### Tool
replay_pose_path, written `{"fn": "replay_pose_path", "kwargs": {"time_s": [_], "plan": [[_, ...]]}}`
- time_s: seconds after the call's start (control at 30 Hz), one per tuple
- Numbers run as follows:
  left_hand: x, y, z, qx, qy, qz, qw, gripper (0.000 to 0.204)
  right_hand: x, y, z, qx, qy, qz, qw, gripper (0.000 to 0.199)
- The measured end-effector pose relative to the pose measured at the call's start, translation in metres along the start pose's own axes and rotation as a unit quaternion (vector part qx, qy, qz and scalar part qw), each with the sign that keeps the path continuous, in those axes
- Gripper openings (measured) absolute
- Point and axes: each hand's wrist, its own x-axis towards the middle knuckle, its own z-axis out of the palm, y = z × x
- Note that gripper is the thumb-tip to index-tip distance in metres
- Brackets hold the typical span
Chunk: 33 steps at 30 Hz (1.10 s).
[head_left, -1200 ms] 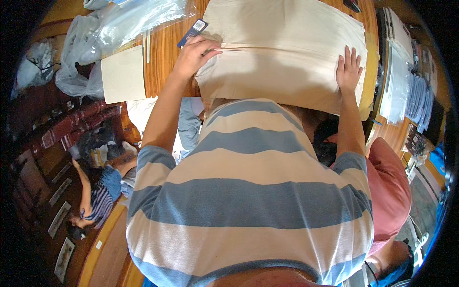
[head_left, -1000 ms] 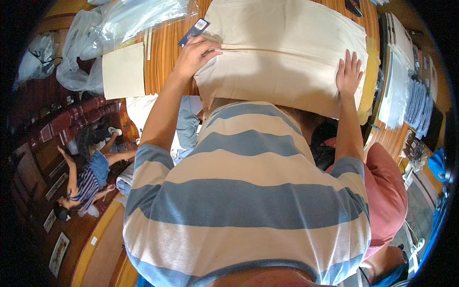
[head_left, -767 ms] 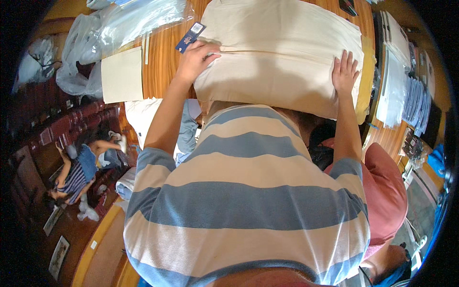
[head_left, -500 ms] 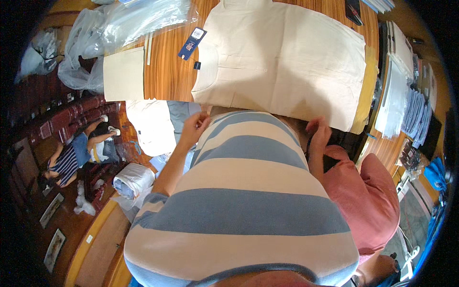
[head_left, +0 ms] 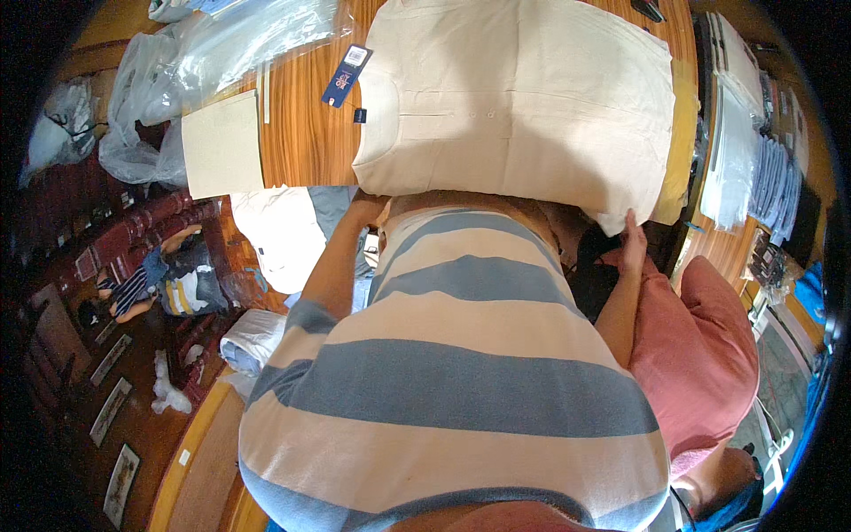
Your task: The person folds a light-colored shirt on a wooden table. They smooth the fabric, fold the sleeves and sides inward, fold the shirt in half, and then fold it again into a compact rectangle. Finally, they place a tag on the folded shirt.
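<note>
A cream shirt (head_left: 523, 106) lies flat on the wooden table (head_left: 310, 133), its neckline to the left and a button placket running across it. A dark blue swing tag (head_left: 346, 78) rests beside the neckline. My left hand (head_left: 368, 210) is closed at the shirt's near left edge, by the shoulder; its fingertips are partly hidden. My right hand (head_left: 631, 244) pinches the near right corner, where the cloth hangs a little over the table edge.
Clear plastic bags (head_left: 239, 53) cover the table's far left. A cream card sheet (head_left: 222, 146) lies left of the shirt. Yellowish paper (head_left: 678, 142) shows under its right end. Folded blue garments (head_left: 776, 191) are stacked at right. Someone in pink clothing (head_left: 691, 355) is close on my right.
Both hands have moved from beside my body to the shirt's near edge. My right hand has taken hold of the near right corner. A person at far left has bent lower.
</note>
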Motion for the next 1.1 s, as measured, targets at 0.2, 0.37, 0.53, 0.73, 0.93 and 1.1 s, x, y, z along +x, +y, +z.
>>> {"fn": "replay_pose_path", "kwargs": {"time_s": [0.2, 0.37, 0.53, 0.73, 0.93, 1.1], "plan": [[-0.170, 0.133, -0.142, -0.327, 0.104, -0.043, 0.938, 0.027, -0.058, -0.014, -0.008, 0.029, 0.064, -0.133, 0.989, 0.039], [-0.275, 0.204, -0.273, -0.349, 0.188, 0.108, 0.912, 0.037, -0.086, -0.117, -0.053, 0.066, 0.182, -0.147, 0.970, 0.058], [-0.249, 0.320, -0.349, -0.446, 0.330, 0.196, 0.808, 0.036, -0.091, -0.248, -0.035, 0.199, 0.085, -0.108, 0.970, 0.068], [0.053, 0.344, -0.431, -0.568, 0.040, 0.190, 0.800, 0.045, 0.102, -0.296, 0.076, 0.266, -0.063, -0.146, 0.951, 0.044], [0.078, 0.331, -0.319, -0.083, 0.397, 0.176, 0.897, 0.041, 0.119, -0.181, 0.117, -0.247, 0.071, -0.351, 0.900, 0.062], [-0.045, 0.212, -0.162, 0.101, 0.453, 0.032, 0.885, 0.054, 0.035, -0.130, 0.129, -0.418, 0.244, -0.333, 0.809, 0.070]]}}
